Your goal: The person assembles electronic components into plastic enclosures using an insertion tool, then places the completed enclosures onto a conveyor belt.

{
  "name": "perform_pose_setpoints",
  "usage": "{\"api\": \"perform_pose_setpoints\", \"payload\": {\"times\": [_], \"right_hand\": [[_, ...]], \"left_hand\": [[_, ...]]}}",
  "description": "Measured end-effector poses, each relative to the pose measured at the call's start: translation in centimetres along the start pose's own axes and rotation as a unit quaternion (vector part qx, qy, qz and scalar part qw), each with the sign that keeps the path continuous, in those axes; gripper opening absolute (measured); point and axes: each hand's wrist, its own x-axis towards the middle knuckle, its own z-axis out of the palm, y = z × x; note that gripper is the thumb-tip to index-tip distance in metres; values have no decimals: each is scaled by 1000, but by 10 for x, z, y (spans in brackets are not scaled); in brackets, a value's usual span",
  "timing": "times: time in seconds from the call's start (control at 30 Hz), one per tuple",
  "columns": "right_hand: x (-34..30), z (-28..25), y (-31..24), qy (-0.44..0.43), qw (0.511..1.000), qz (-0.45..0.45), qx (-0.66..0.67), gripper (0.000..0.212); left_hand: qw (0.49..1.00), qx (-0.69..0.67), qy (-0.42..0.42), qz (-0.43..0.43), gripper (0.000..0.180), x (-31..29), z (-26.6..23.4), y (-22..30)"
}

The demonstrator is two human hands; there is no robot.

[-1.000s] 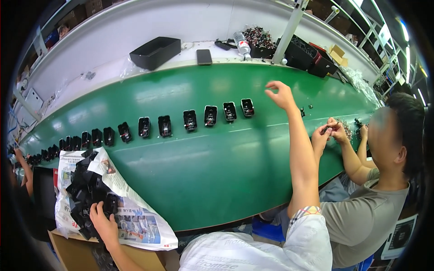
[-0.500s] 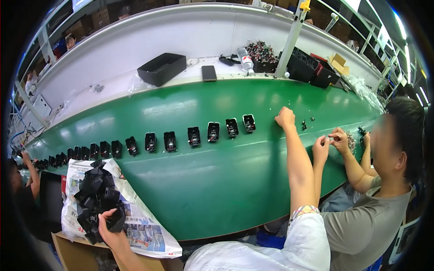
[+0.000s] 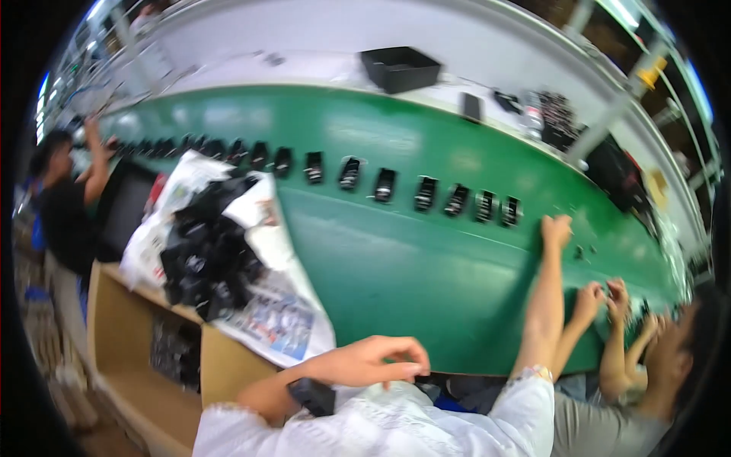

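Observation:
My left hand point(image 3: 373, 359) hangs in front of my white shirt, past the table's near edge. Its fingers curl toward the thumb; blur hides whether anything small is pinched there. A black device point(image 3: 312, 396) is strapped on that wrist. With fingers bent together, my right hand point(image 3: 557, 231) rests on the green table point(image 3: 411, 266), just right of a row of black plastic housings point(image 3: 425, 195). What it holds, if anything, cannot be made out. A heap of black plastic parts point(image 3: 209, 251) lies on newspaper point(image 3: 293, 324) at the left, apart from both hands.
Below the heap stands an open cardboard box point(image 3: 145, 350). A black bin point(image 3: 400, 70), a phone point(image 3: 471, 107) and a bottle point(image 3: 531, 114) line the back ledge. At the right a co-worker's hands point(image 3: 615, 297) work close by; another person point(image 3: 68, 190) is at far left.
My left hand has left the heap of black parts and come right, in front of my body. My right hand stays by the row's end. The view has swung left and tilted.

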Motion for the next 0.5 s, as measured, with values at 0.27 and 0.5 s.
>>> {"api": "perform_pose_setpoints", "payload": {"times": [0.27,0.5], "right_hand": [[-106,-61,-69,-78,820,25,567,22],[-338,-194,-130,-501,580,-100,634,10]], "left_hand": [[941,-295,164,-37,28,43,-42,-39],[858,-455,131,-199,17,74,-17,-81]]}}
